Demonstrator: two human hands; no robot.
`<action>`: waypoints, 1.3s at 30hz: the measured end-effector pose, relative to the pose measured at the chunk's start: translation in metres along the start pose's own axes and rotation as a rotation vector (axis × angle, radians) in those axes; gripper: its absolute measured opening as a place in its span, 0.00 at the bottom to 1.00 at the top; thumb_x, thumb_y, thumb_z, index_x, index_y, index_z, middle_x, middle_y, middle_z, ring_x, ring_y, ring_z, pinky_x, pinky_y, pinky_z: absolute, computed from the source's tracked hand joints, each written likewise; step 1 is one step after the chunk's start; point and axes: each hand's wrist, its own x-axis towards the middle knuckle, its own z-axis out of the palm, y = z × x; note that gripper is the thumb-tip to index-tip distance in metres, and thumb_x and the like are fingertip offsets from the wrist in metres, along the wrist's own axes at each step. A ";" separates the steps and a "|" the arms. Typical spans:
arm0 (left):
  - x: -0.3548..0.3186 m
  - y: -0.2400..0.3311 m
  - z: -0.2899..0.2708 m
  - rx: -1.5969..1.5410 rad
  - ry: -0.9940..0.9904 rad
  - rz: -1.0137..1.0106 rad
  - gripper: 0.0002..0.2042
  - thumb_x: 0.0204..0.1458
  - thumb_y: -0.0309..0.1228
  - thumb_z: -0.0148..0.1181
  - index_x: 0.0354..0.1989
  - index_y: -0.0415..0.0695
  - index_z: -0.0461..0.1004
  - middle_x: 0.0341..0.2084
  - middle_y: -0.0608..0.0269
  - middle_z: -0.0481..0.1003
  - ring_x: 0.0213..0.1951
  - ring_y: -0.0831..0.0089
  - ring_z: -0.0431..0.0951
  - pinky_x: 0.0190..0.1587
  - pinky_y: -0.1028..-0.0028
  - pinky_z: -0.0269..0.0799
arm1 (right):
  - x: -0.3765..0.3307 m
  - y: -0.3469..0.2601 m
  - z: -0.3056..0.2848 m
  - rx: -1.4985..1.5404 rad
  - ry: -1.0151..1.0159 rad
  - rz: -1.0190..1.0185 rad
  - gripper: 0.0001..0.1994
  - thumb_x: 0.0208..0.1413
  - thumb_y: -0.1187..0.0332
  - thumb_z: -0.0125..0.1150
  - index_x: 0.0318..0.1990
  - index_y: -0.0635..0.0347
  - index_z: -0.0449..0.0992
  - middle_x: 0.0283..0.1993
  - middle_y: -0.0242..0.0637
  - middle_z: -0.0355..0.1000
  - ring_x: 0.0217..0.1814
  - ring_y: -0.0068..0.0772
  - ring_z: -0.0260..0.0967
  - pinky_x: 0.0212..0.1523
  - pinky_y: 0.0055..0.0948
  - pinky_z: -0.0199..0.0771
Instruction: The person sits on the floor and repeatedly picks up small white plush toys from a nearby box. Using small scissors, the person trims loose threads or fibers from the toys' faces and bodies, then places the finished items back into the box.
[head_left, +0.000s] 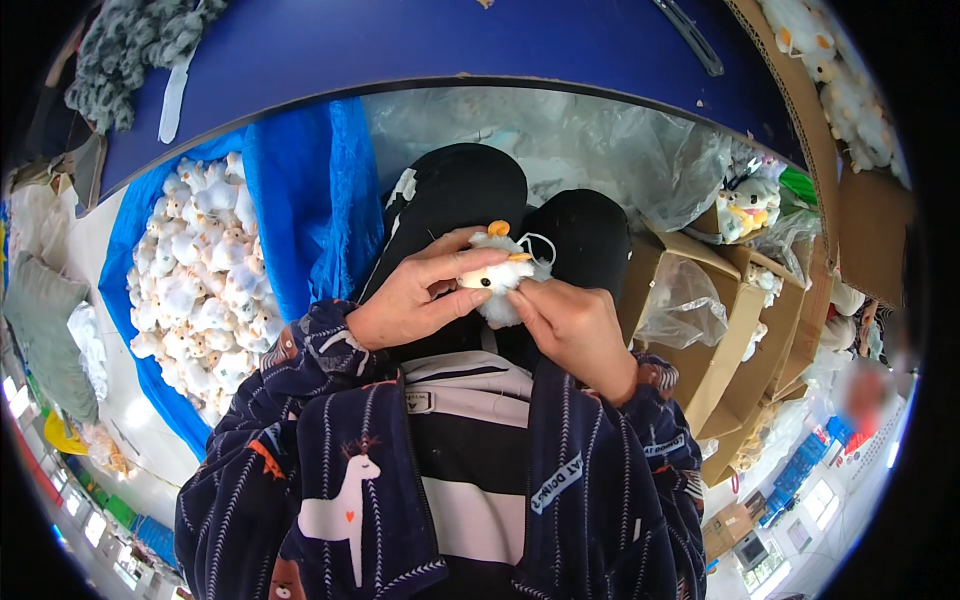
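Over my lap I hold a small fluffy white plush bird [495, 306] with an orange beak, orange feet and a black eye. My left hand [425, 290] pinches its head between thumb and fingers. At its other side my right hand [573, 322] grips the body, fingertips sunk in the fur. A white cord loop [541, 246] sticks out from the toy beside my right hand. Part of the body is hidden behind my fingers.
Left stands a blue sack [312, 190] full of similar white plush toys [205, 290]. Ahead is a blue table [430, 40] with grey fluffy material [135, 55] and metal tweezers [690, 35]. To the right are cardboard boxes [690, 350] with clear plastic bags [682, 305].
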 end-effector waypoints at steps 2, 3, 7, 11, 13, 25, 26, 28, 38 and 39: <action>-0.001 -0.001 -0.001 -0.024 -0.017 -0.031 0.18 0.53 0.24 0.55 0.54 0.43 0.69 0.54 0.52 0.62 0.55 0.65 0.66 0.53 0.72 0.64 | -0.001 -0.007 -0.006 -0.138 -0.046 -0.013 0.08 0.52 0.67 0.57 0.24 0.59 0.70 0.20 0.38 0.68 0.19 0.39 0.68 0.18 0.33 0.67; -0.001 -0.002 -0.001 -0.036 -0.025 -0.047 0.18 0.54 0.24 0.54 0.54 0.42 0.69 0.55 0.51 0.62 0.55 0.65 0.65 0.54 0.72 0.64 | 0.000 -0.008 -0.010 -0.139 -0.063 -0.017 0.08 0.52 0.67 0.57 0.24 0.59 0.70 0.20 0.38 0.68 0.19 0.39 0.68 0.18 0.33 0.67; 0.002 -0.001 0.000 -0.036 -0.051 -0.023 0.16 0.55 0.25 0.53 0.52 0.38 0.70 0.54 0.49 0.62 0.58 0.61 0.61 0.58 0.69 0.59 | 0.008 -0.006 -0.017 -0.134 -0.173 -0.032 0.08 0.52 0.67 0.56 0.24 0.59 0.71 0.19 0.39 0.69 0.21 0.39 0.70 0.19 0.33 0.68; 0.002 -0.002 -0.001 -0.062 -0.047 -0.068 0.16 0.55 0.25 0.53 0.52 0.38 0.70 0.55 0.48 0.62 0.59 0.61 0.61 0.58 0.69 0.58 | 0.015 0.005 -0.011 0.032 -0.146 -0.039 0.08 0.52 0.66 0.57 0.27 0.62 0.73 0.19 0.41 0.69 0.21 0.41 0.70 0.20 0.33 0.68; 0.002 -0.002 -0.001 -0.094 -0.043 -0.095 0.16 0.55 0.25 0.53 0.52 0.38 0.70 0.55 0.48 0.62 0.59 0.62 0.61 0.58 0.70 0.58 | 0.013 0.011 -0.002 0.325 -0.129 0.054 0.08 0.51 0.67 0.58 0.28 0.63 0.74 0.20 0.42 0.69 0.20 0.43 0.68 0.20 0.33 0.67; -0.005 0.003 0.010 -0.216 0.072 -0.222 0.14 0.57 0.25 0.51 0.51 0.36 0.70 0.54 0.50 0.62 0.55 0.67 0.66 0.54 0.74 0.63 | 0.001 0.006 0.016 0.558 -0.045 0.238 0.08 0.51 0.68 0.60 0.26 0.63 0.75 0.18 0.43 0.66 0.17 0.42 0.65 0.18 0.31 0.63; -0.005 0.002 0.012 -0.227 0.098 -0.209 0.14 0.56 0.25 0.51 0.50 0.36 0.71 0.53 0.50 0.64 0.55 0.67 0.66 0.54 0.74 0.62 | 0.000 0.007 0.017 0.567 -0.042 0.240 0.08 0.51 0.68 0.60 0.25 0.63 0.75 0.18 0.43 0.66 0.17 0.42 0.65 0.18 0.31 0.63; -0.005 -0.001 0.015 -0.232 0.125 -0.174 0.13 0.56 0.24 0.52 0.50 0.36 0.71 0.52 0.50 0.65 0.55 0.68 0.66 0.55 0.74 0.62 | -0.001 0.009 0.021 0.564 -0.027 0.224 0.08 0.51 0.68 0.61 0.25 0.63 0.75 0.18 0.43 0.66 0.16 0.42 0.65 0.18 0.31 0.63; -0.001 -0.008 0.019 -0.161 0.143 -0.097 0.12 0.55 0.22 0.52 0.48 0.35 0.72 0.52 0.51 0.64 0.51 0.70 0.68 0.52 0.77 0.64 | -0.010 0.016 0.035 0.556 0.054 0.196 0.09 0.51 0.68 0.62 0.25 0.63 0.75 0.17 0.42 0.66 0.16 0.40 0.65 0.17 0.30 0.63; 0.000 -0.007 0.020 -0.157 0.144 -0.098 0.12 0.55 0.22 0.52 0.47 0.35 0.72 0.52 0.51 0.64 0.51 0.70 0.68 0.52 0.77 0.64 | -0.012 0.017 0.035 0.551 0.056 0.200 0.09 0.51 0.68 0.62 0.25 0.63 0.75 0.17 0.42 0.66 0.16 0.40 0.65 0.17 0.30 0.63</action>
